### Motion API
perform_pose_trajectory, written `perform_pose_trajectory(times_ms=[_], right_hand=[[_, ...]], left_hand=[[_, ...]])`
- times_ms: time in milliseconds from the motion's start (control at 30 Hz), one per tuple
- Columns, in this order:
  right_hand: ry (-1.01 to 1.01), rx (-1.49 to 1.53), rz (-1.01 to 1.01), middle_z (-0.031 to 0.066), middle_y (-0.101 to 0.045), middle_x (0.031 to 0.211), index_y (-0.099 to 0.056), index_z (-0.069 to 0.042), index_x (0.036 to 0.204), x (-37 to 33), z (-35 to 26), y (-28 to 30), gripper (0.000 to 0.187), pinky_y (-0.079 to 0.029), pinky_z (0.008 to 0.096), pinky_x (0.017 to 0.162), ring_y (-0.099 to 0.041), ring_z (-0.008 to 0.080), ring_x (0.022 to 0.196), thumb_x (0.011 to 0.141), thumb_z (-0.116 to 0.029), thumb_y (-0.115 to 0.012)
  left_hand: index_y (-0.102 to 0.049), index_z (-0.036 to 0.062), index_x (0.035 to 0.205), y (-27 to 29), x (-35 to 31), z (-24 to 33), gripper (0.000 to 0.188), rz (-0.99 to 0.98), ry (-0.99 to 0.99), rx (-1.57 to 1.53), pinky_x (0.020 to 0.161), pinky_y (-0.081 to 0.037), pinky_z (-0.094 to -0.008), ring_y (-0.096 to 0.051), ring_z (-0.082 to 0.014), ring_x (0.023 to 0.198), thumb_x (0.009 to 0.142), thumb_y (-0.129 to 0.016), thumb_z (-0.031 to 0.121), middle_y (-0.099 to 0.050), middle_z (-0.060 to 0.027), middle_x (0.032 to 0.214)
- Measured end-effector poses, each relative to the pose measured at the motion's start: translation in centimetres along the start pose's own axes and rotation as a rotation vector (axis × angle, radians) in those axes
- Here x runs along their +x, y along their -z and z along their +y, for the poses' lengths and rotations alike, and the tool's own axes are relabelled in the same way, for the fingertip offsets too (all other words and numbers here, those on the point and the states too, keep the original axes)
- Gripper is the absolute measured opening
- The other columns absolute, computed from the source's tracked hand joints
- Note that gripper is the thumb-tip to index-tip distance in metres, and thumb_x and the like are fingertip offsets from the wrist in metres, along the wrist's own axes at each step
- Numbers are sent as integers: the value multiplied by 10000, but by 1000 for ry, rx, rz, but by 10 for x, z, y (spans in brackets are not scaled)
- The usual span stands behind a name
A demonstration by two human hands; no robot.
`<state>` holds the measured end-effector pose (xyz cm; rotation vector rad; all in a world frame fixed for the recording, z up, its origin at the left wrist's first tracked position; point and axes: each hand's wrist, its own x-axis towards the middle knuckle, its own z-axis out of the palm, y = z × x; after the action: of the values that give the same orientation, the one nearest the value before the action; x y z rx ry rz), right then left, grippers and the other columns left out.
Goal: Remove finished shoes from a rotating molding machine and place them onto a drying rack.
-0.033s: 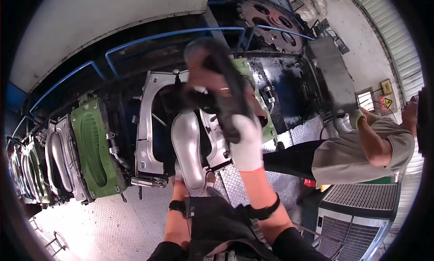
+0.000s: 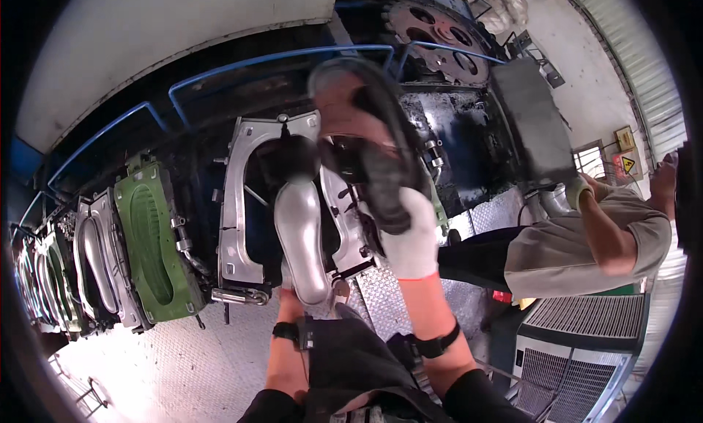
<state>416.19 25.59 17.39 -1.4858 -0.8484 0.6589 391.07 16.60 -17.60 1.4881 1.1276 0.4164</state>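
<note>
My right hand (image 2: 411, 240), in a white glove, is closed round the heel end of a shoe (image 2: 353, 119) with a reddish-brown upper and a black sole. The shoe is tilted, its toe pointing away from me. Left of it, a silver foot-shaped last (image 2: 300, 236) lies between the halves of an opened metal mould frame (image 2: 233, 225). Only a sliver of my left hand (image 2: 286, 275) shows beside the last's near end; its fingers are hidden behind the last. A dark blurred round shape covers the last's far end.
A green sole mould (image 2: 154, 240) and several silver moulds stand in a row to the left. Blue rails (image 2: 278, 55) run behind, below a large toothed wheel (image 2: 439, 38). A person (image 2: 586, 236) works at the right beside a grey panel (image 2: 534, 119) and a vented cabinet (image 2: 578, 342).
My right hand has shifted a little to the right with the shoe, which looks less blurred. My left arm has barely moved.
</note>
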Motion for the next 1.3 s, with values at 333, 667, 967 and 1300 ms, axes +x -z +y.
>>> perform_pose_trajectory(times_ms=[333,667,967,1300], right_hand=[[-522,935,434,112,-648,1233,-609,-27,1126,-13,82,145,340,-527,436,997,-634,281,1136,795,-1,-532],[-371,672,351,109,-616,1258,-530,0,1340,-22,91,174,602,-500,374,1007,-615,270,1135,740,-40,-556],[-381,653,344,109,-616,1213,-493,1,1389,19,111,192,594,-525,351,921,-611,235,1075,801,-21,-580],[-559,753,-267,118,-576,1332,-465,-55,1400,11,118,192,493,-484,508,1024,-574,289,1198,937,-115,-623]], left_hand=[[-521,34,1407,37,133,128,510,233,-120,-1321,1011,-503,-379,-622,-222,1167,1045,-509,392,-638,-90,1296],[-656,72,1228,20,31,345,305,415,-279,-64,944,-513,-407,-673,-289,1024,966,-540,178,-718,-112,1058],[-436,-62,1396,-71,142,449,867,-31,-114,643,882,-549,-455,-687,-393,1008,870,-567,614,-695,-251,1077],[-730,100,722,-89,170,406,309,416,-124,640,682,-554,-510,-702,-376,748,830,-535,313,-724,-196,837]])
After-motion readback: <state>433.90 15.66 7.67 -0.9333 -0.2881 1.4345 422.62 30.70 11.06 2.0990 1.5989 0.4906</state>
